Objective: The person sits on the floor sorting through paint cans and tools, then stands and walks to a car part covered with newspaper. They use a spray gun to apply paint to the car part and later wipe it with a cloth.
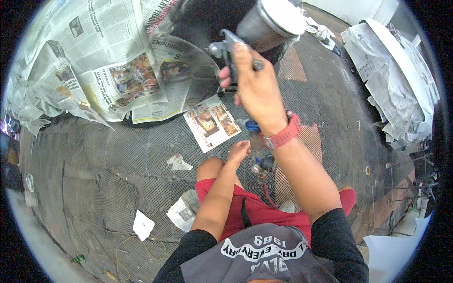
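Spray gun (230, 56) up at the top centre of the view, and it's the right hand (258, 89) that has it, fingers wrapped firmly round the body! Just beyond, tilted over to the right, there's a grey metal cup (259, 28) with a white lid (284, 16), right up beside the gun. A red wristwatch (286, 133) rides on that same right arm. And behind the gun, a dark, glossy panel (196, 21), with newspaper masking (94, 52) spreading away to the left in big overlapping sheets.

Down to the left hand (239, 152), low over the knees: the fingers are curled in, and whether they pinch anything, I cannot tell. Right beside it, partly behind the right wrist, stands out a blue cap (252, 126), with a red hose (267, 194) running lower down.

Across the ribbed floor (151, 151), one printed sheet (213, 124) lies just ahead of the left hand, a torn paper scrap (179, 162) nearer the left knee. Far right, a white curved panel (401, 61) carries newspaper of its own along its near side!
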A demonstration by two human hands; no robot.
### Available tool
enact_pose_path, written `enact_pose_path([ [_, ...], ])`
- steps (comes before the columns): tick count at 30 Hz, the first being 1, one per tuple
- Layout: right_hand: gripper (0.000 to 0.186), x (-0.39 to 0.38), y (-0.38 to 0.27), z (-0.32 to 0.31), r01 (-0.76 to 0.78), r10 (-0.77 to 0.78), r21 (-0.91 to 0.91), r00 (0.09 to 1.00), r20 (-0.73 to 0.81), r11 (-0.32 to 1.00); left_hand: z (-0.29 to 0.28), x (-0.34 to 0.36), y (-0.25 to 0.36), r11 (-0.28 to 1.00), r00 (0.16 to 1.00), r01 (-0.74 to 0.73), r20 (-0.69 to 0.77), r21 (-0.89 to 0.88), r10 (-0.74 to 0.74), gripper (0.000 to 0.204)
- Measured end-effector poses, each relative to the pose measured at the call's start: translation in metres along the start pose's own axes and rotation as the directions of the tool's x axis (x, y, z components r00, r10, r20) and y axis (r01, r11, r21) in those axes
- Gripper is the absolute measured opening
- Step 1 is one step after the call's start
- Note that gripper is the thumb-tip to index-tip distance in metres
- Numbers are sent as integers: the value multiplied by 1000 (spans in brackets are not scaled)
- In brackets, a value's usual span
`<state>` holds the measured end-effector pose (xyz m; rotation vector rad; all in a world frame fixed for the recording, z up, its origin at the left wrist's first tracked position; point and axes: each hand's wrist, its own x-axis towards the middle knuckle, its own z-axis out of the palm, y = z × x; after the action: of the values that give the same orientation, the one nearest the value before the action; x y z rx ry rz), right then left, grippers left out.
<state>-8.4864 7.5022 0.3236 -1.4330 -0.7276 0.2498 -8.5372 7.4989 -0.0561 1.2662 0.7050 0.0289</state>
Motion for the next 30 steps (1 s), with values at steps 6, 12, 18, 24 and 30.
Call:
enact_pose_path([
  [6,54,10,-27,43,35,-46,67,986,159,997,-26,36,-48,990,992,-107,-77,-94,100,25],
  [12,55,11,-25,-8,-35,35,23,999,-1,999,-9,-2,1,997,998,66,-13,-43,-67,35],
  [18,61,-2,-26,-86,-66,39,-127,979,-202,990,-8,16,-18,997,994,71,86,-44,-67,43],
  [24,60,-4,-32,-147,-113,57,-123,920,-388,986,-3,15,-14,995,992,97,83,-30,-94,40],
  [30,63,1,-39,-156,-112,25,-172,896,-443,979,5,13,-7,995,991,97,92,21,-98,41],
])
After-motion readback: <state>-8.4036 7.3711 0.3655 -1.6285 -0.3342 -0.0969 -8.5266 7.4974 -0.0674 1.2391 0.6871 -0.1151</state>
